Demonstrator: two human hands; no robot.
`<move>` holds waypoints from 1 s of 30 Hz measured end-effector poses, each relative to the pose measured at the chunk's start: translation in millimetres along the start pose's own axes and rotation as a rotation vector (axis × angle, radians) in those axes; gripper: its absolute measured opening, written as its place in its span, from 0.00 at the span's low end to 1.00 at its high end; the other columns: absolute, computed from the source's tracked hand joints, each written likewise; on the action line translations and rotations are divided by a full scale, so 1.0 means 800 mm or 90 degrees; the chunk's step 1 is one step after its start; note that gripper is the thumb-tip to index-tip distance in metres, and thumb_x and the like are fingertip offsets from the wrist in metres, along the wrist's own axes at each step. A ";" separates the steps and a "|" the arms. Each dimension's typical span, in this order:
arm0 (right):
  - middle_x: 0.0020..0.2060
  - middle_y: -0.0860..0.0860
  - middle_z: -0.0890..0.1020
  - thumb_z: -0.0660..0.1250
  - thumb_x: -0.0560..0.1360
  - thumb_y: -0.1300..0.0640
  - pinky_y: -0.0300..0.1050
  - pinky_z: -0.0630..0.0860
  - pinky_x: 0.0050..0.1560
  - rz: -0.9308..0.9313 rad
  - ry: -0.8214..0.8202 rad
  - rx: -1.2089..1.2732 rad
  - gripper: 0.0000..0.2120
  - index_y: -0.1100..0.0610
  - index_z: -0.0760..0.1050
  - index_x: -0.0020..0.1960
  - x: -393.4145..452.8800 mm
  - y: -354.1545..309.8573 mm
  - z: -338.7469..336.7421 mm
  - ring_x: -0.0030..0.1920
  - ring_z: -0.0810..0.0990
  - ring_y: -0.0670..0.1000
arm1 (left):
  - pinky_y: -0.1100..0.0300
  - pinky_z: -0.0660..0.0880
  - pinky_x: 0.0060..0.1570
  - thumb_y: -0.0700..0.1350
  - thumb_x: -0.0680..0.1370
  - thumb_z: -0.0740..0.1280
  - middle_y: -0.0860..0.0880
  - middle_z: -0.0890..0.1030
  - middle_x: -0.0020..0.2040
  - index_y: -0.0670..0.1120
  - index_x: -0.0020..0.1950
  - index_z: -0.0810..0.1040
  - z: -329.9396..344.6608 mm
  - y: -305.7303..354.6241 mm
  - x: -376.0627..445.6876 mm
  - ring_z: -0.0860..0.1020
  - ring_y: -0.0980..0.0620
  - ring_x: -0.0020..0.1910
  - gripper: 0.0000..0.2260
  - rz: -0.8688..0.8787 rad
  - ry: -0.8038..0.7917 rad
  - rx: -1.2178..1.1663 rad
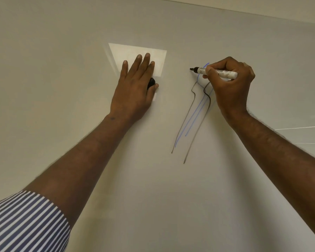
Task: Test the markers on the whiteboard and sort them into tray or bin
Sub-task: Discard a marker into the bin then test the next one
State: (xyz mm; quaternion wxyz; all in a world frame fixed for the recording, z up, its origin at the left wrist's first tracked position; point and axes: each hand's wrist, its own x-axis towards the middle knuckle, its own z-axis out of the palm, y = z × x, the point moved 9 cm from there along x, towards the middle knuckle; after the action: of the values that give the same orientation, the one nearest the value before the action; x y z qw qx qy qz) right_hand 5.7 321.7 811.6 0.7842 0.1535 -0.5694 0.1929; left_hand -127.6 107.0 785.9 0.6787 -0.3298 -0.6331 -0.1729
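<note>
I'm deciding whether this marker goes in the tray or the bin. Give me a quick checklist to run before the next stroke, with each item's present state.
1. Marker uncapped, dark tip exposed: ok.
2. Right hand grips the marker firmly: ok.
3. Tip touching the whiteboard: cannot tell; it points left, near the surface.
4. Left hand braced flat on the board, a small black thing, probably the cap, tucked by its thumb: ok.
5. Black lines show beside the blue lines: ok, though which marker drew them cannot be told.
6. Tray and bin in view: not ok, neither shows.
</note>
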 end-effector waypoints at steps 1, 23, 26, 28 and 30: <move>0.36 0.44 0.86 0.71 0.73 0.49 0.62 0.71 0.61 0.002 0.000 0.009 0.08 0.52 0.83 0.40 -0.001 0.002 0.002 0.45 0.81 0.55 | 0.44 0.46 0.80 0.50 0.85 0.54 0.44 0.56 0.82 0.42 0.81 0.59 0.000 0.000 0.000 0.53 0.45 0.82 0.25 0.002 0.002 0.000; 0.32 0.47 0.80 0.68 0.69 0.54 0.58 0.67 0.62 -0.153 -0.231 0.088 0.09 0.58 0.78 0.33 -0.163 -0.056 0.014 0.39 0.78 0.46 | 0.45 0.45 0.80 0.52 0.86 0.54 0.45 0.56 0.82 0.44 0.81 0.59 0.002 -0.002 -0.003 0.52 0.46 0.82 0.25 -0.005 0.005 0.016; 0.33 0.46 0.80 0.68 0.70 0.55 0.60 0.65 0.66 -0.209 -0.326 0.086 0.08 0.57 0.78 0.34 -0.203 -0.067 0.026 0.38 0.78 0.47 | 0.46 0.44 0.80 0.53 0.86 0.54 0.46 0.55 0.82 0.44 0.81 0.58 0.004 -0.002 -0.004 0.52 0.46 0.82 0.25 -0.006 -0.002 0.014; 0.33 0.44 0.79 0.67 0.71 0.55 0.59 0.65 0.67 -0.237 -0.358 0.073 0.08 0.56 0.79 0.35 -0.216 -0.071 0.030 0.39 0.78 0.46 | 0.46 0.44 0.80 0.53 0.86 0.54 0.46 0.55 0.82 0.45 0.81 0.58 0.004 -0.002 -0.004 0.52 0.47 0.82 0.25 -0.005 -0.003 0.014; 0.34 0.44 0.80 0.68 0.71 0.54 0.57 0.63 0.69 -0.252 -0.372 0.068 0.07 0.55 0.79 0.36 -0.210 -0.076 0.030 0.40 0.78 0.46 | 0.46 0.44 0.80 0.52 0.86 0.54 0.46 0.55 0.82 0.45 0.81 0.58 0.003 -0.002 -0.005 0.52 0.47 0.82 0.25 -0.005 -0.002 0.015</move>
State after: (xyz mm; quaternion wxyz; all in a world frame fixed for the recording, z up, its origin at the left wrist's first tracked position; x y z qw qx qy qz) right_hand -32.1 236.0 657.5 0.6013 0.3500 -0.7181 0.0148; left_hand -131.0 106.5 782.5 0.6808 -0.3194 -0.6375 -0.1674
